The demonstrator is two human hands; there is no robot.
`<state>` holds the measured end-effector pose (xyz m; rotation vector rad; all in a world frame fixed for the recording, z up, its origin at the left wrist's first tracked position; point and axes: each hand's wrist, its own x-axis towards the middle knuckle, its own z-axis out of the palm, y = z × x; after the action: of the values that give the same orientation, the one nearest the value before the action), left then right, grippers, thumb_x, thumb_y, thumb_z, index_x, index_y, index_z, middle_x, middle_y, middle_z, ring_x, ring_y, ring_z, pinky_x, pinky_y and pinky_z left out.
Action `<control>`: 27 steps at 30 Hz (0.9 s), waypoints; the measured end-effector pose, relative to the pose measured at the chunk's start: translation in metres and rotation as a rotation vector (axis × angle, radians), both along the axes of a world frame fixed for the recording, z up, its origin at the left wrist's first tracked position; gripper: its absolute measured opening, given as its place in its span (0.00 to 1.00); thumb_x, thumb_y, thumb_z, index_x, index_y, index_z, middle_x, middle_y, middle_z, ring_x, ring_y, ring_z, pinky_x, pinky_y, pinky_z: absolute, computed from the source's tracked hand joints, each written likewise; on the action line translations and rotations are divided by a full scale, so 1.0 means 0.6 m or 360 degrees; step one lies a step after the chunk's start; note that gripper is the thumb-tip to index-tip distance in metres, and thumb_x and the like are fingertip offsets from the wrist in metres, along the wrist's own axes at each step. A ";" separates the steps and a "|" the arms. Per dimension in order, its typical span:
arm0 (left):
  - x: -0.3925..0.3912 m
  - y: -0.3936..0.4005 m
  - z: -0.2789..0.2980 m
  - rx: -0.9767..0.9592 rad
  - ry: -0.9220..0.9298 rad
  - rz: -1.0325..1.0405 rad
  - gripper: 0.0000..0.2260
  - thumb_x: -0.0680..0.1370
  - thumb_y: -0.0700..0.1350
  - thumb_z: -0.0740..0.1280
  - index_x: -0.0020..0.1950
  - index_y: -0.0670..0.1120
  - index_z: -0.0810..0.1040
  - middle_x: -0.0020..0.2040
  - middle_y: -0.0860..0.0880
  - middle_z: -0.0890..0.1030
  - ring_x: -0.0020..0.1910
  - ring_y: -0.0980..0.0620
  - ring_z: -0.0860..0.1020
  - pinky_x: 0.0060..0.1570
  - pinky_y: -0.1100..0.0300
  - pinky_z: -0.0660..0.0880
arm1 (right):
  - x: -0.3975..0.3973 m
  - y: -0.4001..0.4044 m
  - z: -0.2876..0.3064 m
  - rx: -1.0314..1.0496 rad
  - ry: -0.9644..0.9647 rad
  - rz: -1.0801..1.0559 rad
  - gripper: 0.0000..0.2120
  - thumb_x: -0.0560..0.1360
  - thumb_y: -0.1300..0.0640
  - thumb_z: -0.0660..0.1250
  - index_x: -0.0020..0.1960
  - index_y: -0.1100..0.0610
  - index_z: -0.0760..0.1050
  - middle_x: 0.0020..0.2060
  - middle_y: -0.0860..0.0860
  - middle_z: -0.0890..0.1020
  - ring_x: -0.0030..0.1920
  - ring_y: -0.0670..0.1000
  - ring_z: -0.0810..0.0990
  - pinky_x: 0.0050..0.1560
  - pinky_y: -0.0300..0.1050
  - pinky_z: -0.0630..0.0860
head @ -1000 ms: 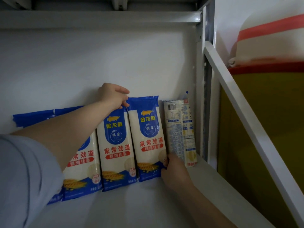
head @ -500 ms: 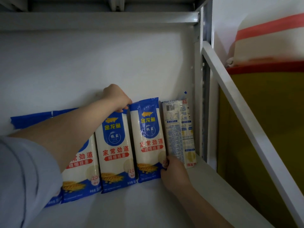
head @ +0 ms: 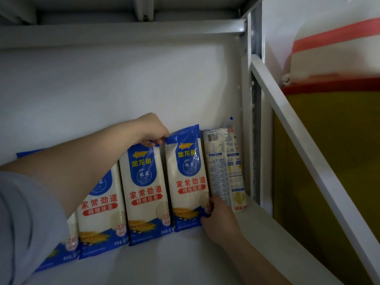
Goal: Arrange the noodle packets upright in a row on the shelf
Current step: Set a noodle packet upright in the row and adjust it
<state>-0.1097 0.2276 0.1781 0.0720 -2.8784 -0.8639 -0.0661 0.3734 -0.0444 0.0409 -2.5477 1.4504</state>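
The noodle packets (head: 144, 194) stand upright in a row against the shelf's (head: 185, 260) far wall, much as a second ago. The left hand (head: 152, 130), looser before, now pinches the top of one middle packet. The right hand (head: 218, 219) still curls around the lower corner of the rightmost blue packet (head: 187, 177).

A yellow panel (head: 329, 161) and red-striped white sack (head: 333, 56) sit right of the rack.
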 end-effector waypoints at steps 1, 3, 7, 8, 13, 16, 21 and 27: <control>0.000 -0.002 -0.001 0.0101 -0.0012 0.0015 0.05 0.76 0.40 0.67 0.49 0.39 0.77 0.34 0.46 0.75 0.30 0.54 0.71 0.19 0.68 0.71 | 0.000 0.000 0.000 0.0001 -0.0002 0.0000 0.09 0.73 0.67 0.64 0.51 0.58 0.71 0.45 0.50 0.77 0.42 0.45 0.74 0.35 0.29 0.69; -0.002 -0.007 -0.001 0.0278 -0.0059 0.0028 0.03 0.76 0.38 0.68 0.43 0.40 0.75 0.32 0.47 0.72 0.29 0.55 0.70 0.19 0.69 0.72 | 0.001 -0.001 0.000 0.0001 0.0000 0.0004 0.10 0.73 0.66 0.65 0.52 0.57 0.71 0.45 0.50 0.77 0.43 0.45 0.74 0.35 0.29 0.68; 0.002 -0.014 0.005 0.0429 -0.0180 0.0001 0.03 0.75 0.38 0.69 0.43 0.42 0.76 0.33 0.48 0.73 0.30 0.56 0.70 0.21 0.69 0.73 | 0.001 -0.001 0.001 0.0015 0.0006 0.0002 0.14 0.72 0.64 0.67 0.55 0.57 0.71 0.44 0.47 0.75 0.43 0.44 0.73 0.32 0.28 0.67; 0.004 -0.014 0.008 0.0409 -0.0139 0.0007 0.02 0.75 0.38 0.70 0.43 0.42 0.77 0.33 0.48 0.74 0.30 0.57 0.71 0.22 0.68 0.73 | 0.001 -0.001 0.001 0.0015 0.0005 0.0003 0.14 0.72 0.65 0.67 0.56 0.57 0.70 0.45 0.47 0.75 0.43 0.44 0.73 0.32 0.27 0.66; -0.009 -0.024 0.004 -0.0286 0.0592 0.0030 0.03 0.72 0.37 0.72 0.44 0.41 0.84 0.40 0.46 0.83 0.40 0.49 0.79 0.40 0.58 0.77 | 0.001 -0.007 0.001 0.0021 0.0013 -0.0035 0.11 0.72 0.64 0.67 0.50 0.55 0.68 0.40 0.44 0.72 0.44 0.45 0.74 0.39 0.31 0.70; -0.015 -0.032 -0.013 -0.0387 0.0796 0.0009 0.03 0.72 0.38 0.72 0.45 0.43 0.85 0.45 0.46 0.84 0.46 0.48 0.80 0.48 0.54 0.77 | 0.003 -0.016 0.001 0.0098 0.0034 -0.0077 0.10 0.74 0.62 0.67 0.52 0.56 0.68 0.45 0.48 0.74 0.46 0.46 0.75 0.43 0.36 0.71; -0.019 -0.039 -0.016 -0.0384 0.0835 -0.0062 0.03 0.73 0.41 0.72 0.45 0.45 0.84 0.45 0.48 0.83 0.46 0.50 0.79 0.47 0.54 0.76 | 0.005 -0.018 0.003 0.0191 0.0030 -0.0064 0.13 0.74 0.62 0.66 0.57 0.59 0.69 0.50 0.52 0.78 0.47 0.47 0.75 0.44 0.37 0.72; -0.021 -0.034 -0.011 -0.0541 0.0776 -0.0018 0.05 0.74 0.41 0.68 0.46 0.47 0.83 0.50 0.47 0.83 0.49 0.47 0.79 0.46 0.56 0.76 | 0.005 -0.017 0.001 0.0230 -0.0010 -0.0066 0.14 0.73 0.64 0.66 0.57 0.59 0.68 0.52 0.52 0.78 0.50 0.49 0.78 0.45 0.36 0.74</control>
<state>-0.1220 0.2074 0.1715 -0.1668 -2.5138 -0.3200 -0.0631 0.3630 -0.0438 0.0054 -2.6375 1.2512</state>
